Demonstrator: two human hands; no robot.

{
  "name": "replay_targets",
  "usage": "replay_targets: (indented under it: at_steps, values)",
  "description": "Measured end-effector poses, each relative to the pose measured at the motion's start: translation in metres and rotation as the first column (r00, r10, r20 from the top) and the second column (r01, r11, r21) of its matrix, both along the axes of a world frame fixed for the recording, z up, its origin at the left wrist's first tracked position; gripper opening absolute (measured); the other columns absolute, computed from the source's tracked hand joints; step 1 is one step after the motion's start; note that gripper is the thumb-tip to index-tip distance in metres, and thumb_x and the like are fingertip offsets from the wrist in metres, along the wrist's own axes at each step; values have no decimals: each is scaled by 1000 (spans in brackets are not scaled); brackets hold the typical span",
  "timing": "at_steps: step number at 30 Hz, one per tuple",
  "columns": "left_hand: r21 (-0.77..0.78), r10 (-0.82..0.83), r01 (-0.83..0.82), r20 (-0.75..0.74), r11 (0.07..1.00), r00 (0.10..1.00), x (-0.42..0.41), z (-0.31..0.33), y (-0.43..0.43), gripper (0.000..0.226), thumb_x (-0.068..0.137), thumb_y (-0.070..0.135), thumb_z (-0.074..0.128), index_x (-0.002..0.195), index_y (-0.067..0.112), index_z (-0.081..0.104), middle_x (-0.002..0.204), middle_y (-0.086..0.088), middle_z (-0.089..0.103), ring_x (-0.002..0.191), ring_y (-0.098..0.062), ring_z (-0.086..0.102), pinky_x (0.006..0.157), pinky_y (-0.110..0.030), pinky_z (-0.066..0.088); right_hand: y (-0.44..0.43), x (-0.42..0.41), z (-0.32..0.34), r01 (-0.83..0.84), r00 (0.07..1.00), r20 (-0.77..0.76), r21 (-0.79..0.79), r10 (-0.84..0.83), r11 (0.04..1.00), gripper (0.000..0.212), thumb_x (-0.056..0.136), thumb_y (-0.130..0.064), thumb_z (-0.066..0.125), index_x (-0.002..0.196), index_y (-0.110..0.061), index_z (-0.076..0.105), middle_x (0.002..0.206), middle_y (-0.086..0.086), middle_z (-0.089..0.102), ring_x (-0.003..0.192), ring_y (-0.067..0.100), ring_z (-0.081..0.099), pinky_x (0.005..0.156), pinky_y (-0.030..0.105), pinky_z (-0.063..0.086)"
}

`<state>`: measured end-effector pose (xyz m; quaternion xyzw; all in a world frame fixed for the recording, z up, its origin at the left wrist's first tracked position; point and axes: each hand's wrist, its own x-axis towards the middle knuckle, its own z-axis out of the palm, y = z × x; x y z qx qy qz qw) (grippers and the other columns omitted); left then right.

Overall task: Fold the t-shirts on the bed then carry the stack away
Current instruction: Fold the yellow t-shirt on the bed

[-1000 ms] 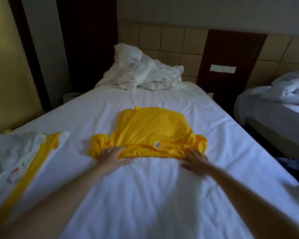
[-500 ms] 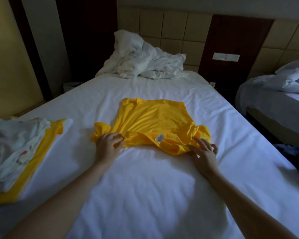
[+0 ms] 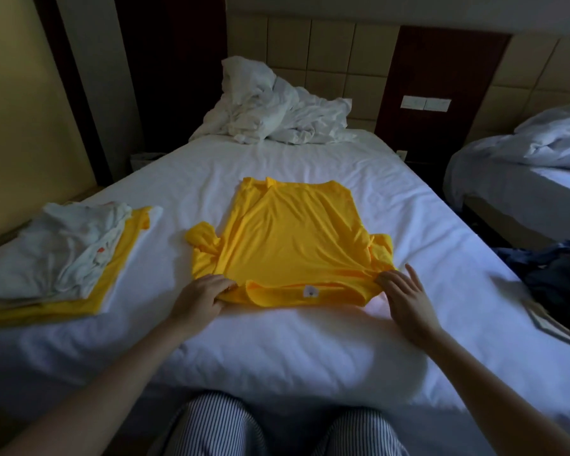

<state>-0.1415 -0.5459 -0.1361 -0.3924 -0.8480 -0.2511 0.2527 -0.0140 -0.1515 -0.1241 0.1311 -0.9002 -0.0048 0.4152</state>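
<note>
The yellow t-shirt [image 3: 290, 245], flattened before, is now pinched by the left hand [image 3: 198, 297] — only touched by the straight-fingered right hand [image 3: 405, 297] — for folding.

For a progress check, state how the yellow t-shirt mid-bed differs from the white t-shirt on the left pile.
The yellow cloth t-shirt lies spread out, sleeves showing; the white cloth t-shirt is folded smaller. The yellow one lies on the white bed sheet; the white one tops a folded yellow garment. The left hand grips the yellow one, the right hand touches it; the white one is untouched. Both look wrinkled.
</note>
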Motion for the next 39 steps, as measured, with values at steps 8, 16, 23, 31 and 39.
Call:
replay_targets:
  at_steps: [8,16,23,31,39]
  values:
    - [214,-12,-5,74,977,997,18,36,-2,38,76,32,54,58,0,58,65,-6,54,64,-16,46,58,-31,35,-23,33,32,37,999,26,-122,-35,992,21,80,6,51,89,2,71,82,15,72,64,28,69,84,61,45]
    - [46,70,-69,-5,997,998,78,-36,-25,37,78,36,54,96,12,76,92,0,64,84,-14,48,73,-24,41,-35,95,-30,171,907,415,-228,-63,959,37,82,-13,49,114,-11,67,119,13,64,110,38,60,98,48,37]
    - [257,-114,-43,565,965,817,86,2,-29,47,71,49,55,105,19,68,100,11,56,93,8,52,79,-13,42,-94,86,-9,287,765,628,-137,-141,948,98,65,-76,14,147,-24,21,155,6,19,145,27,10,113,34,-9]
    - [273,101,-565,834,779,542,18,17,-48,36,74,18,65,106,3,60,101,-22,65,99,-33,61,87,-39,48,-222,20,7,59,854,519,-24,-38,998,95,68,-73,31,149,-26,15,149,14,33,136,40,31,112,52,8]
    - [371,-146,-619,912,692,383,-51,38,-20,49,58,16,75,105,3,65,105,-21,67,96,-29,65,87,-45,54,-280,-20,-11,38,857,515,-130,34,991,42,80,-42,40,107,-30,70,114,-3,68,103,28,65,83,48,51]
